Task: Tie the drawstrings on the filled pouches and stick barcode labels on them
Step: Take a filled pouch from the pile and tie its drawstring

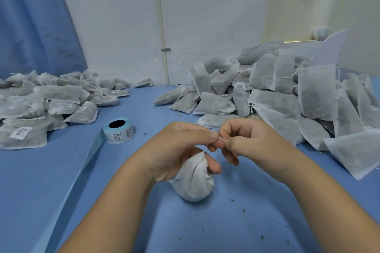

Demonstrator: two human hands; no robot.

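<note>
A filled white pouch (194,183) stands on the blue table (226,222) in front of me, its neck gathered tight. My left hand (181,150) grips the gathered neck with its lower fingers and pinches the thin white drawstring (221,139) between thumb and forefinger. My right hand (244,139) pinches the same drawstring right beside it, fingertips almost touching. A roll of barcode labels (118,131) lies on the table to the left, with its blue backing strip trailing toward me.
A heap of labelled pouches (41,104) covers the left side of the table. A taller heap of unlabelled pouches (287,92) with loose strings fills the right side. A white wall with a pipe (162,37) stands behind, a blue curtain (30,22) at the left.
</note>
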